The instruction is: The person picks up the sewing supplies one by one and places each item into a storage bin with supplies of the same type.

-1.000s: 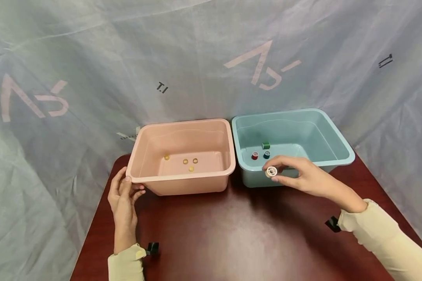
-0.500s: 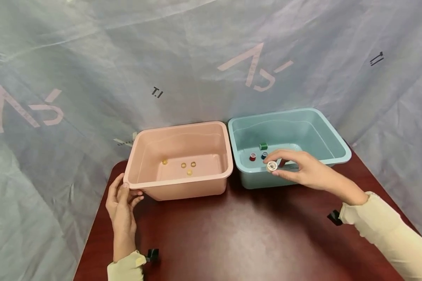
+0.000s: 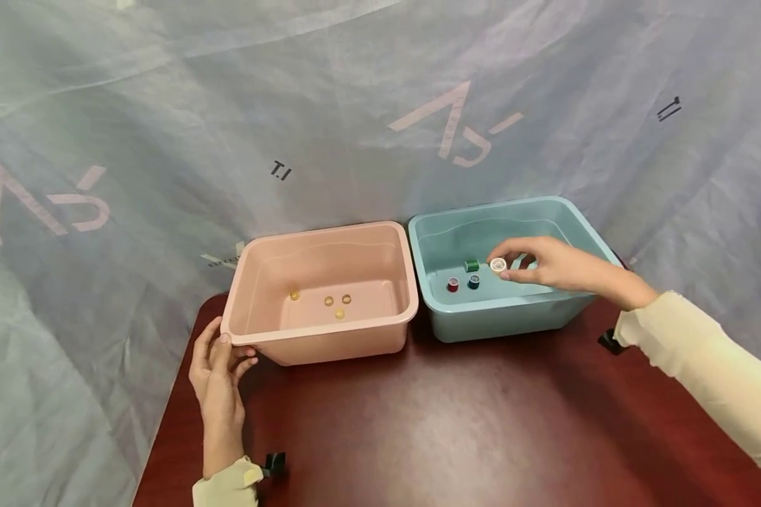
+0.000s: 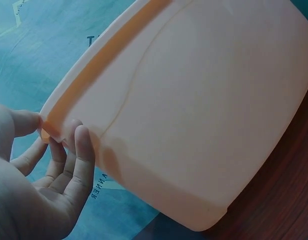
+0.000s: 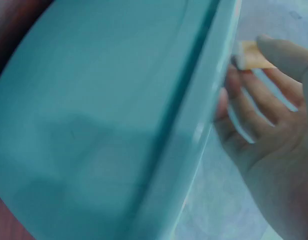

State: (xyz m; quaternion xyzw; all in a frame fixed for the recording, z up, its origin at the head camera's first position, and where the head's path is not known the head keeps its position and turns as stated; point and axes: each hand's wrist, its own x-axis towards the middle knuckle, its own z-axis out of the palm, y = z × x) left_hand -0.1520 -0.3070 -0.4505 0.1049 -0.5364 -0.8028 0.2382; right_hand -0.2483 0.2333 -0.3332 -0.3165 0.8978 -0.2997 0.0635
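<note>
In the head view my right hand [image 3: 548, 264] pinches a small thread spool [image 3: 497, 266] between thumb and fingers, over the inside of the blue tub [image 3: 501, 322]. The right wrist view shows the spool [image 5: 255, 55] with pale yellow thread and a white end, beside the tub's rim. On the tub's floor lie a green spool [image 3: 471, 266], a red spool [image 3: 453, 284] and a blue spool [image 3: 474, 282]. My left hand [image 3: 218, 387] grips the near left corner of the pink tub [image 3: 342, 346], its thumb and fingers at the rim [image 4: 69, 95].
Several small yellowish ring-like pieces [image 3: 328, 301] lie in the pink tub. Both tubs stand side by side on a dark red table [image 3: 380, 429], close to a grey printed sheet [image 3: 330, 91] hanging behind.
My right hand has carried the pale spool from in front of the blue tub's near rim to over its inside. My left hand keeps its grip on the pink tub. The head view shifts slightly.
</note>
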